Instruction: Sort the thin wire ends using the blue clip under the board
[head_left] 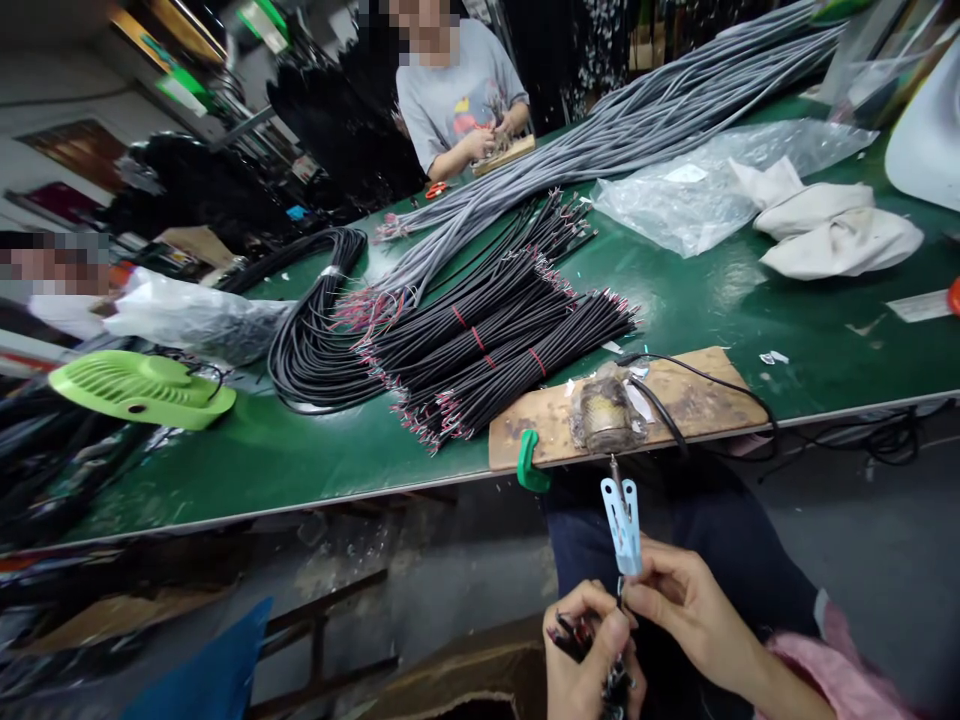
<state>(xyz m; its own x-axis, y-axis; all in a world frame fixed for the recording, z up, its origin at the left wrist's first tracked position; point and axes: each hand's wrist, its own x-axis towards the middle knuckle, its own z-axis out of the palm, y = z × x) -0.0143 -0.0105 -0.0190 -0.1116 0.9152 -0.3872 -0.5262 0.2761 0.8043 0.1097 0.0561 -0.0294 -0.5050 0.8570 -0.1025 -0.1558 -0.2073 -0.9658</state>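
Observation:
My left hand (589,650) is closed around a small bunch of black cables (616,690) with stripped, coloured ends. Beside it, the thumb and finger of my right hand (686,605) pinch at the lower end of a light blue plastic clip (622,530). A thin cable end appears between the two hands, though my fingers partly hide it. Just above the clip, a metal tip (615,468) points down past the front edge of a wooden board (705,385). On that board sits a scorched, roundish metal piece (606,415) with a black cord.
Bundles of black cables (480,345) tied with red bands lie on the green table (315,455), beside long grey cables (585,150). A green clamp (531,462) grips the board. Also there: a green fan (142,388), plastic bag (675,195), white cloth (840,235) and a co-worker (465,100).

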